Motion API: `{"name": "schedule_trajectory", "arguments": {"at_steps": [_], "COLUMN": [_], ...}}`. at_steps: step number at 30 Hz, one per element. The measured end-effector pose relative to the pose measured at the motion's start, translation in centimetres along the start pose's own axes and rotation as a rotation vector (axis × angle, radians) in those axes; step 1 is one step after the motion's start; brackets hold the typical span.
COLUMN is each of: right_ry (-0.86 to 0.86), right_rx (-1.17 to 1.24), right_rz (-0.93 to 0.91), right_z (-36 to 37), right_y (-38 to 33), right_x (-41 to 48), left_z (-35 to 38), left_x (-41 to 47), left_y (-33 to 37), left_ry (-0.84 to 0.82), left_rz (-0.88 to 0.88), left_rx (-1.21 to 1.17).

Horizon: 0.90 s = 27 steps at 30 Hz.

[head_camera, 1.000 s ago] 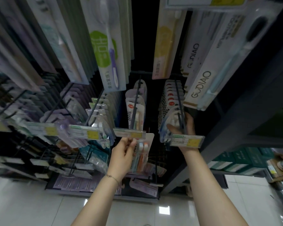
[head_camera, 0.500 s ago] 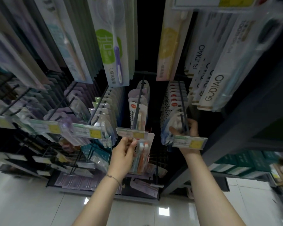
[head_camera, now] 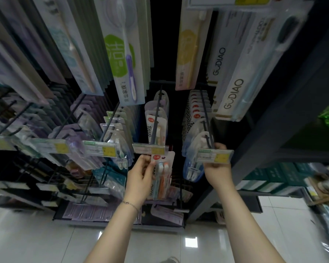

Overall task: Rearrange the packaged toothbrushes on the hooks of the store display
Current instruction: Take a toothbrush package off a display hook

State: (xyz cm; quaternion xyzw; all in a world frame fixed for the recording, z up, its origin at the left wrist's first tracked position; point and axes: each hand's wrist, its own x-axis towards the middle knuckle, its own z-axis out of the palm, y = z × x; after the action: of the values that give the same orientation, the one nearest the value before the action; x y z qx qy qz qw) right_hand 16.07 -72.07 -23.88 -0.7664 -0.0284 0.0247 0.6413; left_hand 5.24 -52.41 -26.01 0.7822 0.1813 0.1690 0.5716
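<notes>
Head view: left hand (head_camera: pixel 141 175) grips toothbrush pack (head_camera: pixel 162 175); right hand (head_camera: pixel 217 168) clasps price tag (head_camera: pixel 215 156).

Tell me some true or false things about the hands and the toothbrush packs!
1. The left hand holds a toothbrush pack. True.
2. That pack holds green brushes. False: one is orange, one pale blue.
3. The right hand is down by the floor. False: it is up at the yellow price tag on a hook.
4. A bracelet is on the left wrist. True.
</notes>
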Motion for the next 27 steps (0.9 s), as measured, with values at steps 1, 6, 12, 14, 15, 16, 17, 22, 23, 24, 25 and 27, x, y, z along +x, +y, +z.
{"name": "schedule_trajectory", "arguments": {"at_steps": [1, 6, 12, 14, 15, 16, 17, 22, 23, 24, 25, 27], "right_ry": [-0.011, -0.013, 0.027, 0.018, 0.014, 0.013, 0.006, -0.033, -0.049, -0.069, -0.091, -0.129], "right_rx": [-0.033, -0.167, -0.148, -0.149, -0.146, -0.140, -0.133, -0.224, -0.248, -0.275, -0.296, -0.317], "right_rz": [-0.027, -0.066, -0.050, -0.079, -0.096, -0.109, -0.126, -0.185, -0.185, -0.183, -0.181, -0.180], "right_z": [-0.3, -0.9, -1.0, -1.2, -1.3, -1.4, -1.5, -1.1, -0.8, -0.4, 0.0, 1.1], "right_y": [0.3, 0.3, -0.1, 0.0, 0.0, 0.1, 0.1, 0.9, 1.1, 1.3, 1.5, 1.6], "right_x": [-0.5, -2.4, -4.4, -4.9, -5.1, -5.4, -5.7, -6.9, -7.0, -7.2, -7.2, -7.4], "left_z": [0.0, -0.1, 0.0, 0.0, 0.0, -0.1, -0.1, -0.9, -1.2, -1.5, -1.8, -2.7], "left_x": [0.0, -0.4, -0.7, -0.9, -1.0, -1.1, -1.1, -1.3, -1.3, -1.3, -1.4, -1.6], "left_y": [0.0, 0.0, 0.5, 0.7, 0.7, 0.7, 0.6, -0.2, -0.5, -0.8, -1.1, -1.5], "left_ry": [0.004, -0.002, -0.018, -0.023, -0.027, -0.032, -0.037, -0.030, -0.023, -0.016, -0.010, 0.004], "left_rz": [-0.003, -0.002, -0.011, -0.003, 0.002, 0.007, 0.013, 0.019, 0.011, 0.003, -0.005, -0.024], "left_rx": [-0.007, -0.016, -0.034, -0.040, -0.039, -0.039, -0.040, -0.037, -0.034, -0.033, -0.034, -0.036]}}
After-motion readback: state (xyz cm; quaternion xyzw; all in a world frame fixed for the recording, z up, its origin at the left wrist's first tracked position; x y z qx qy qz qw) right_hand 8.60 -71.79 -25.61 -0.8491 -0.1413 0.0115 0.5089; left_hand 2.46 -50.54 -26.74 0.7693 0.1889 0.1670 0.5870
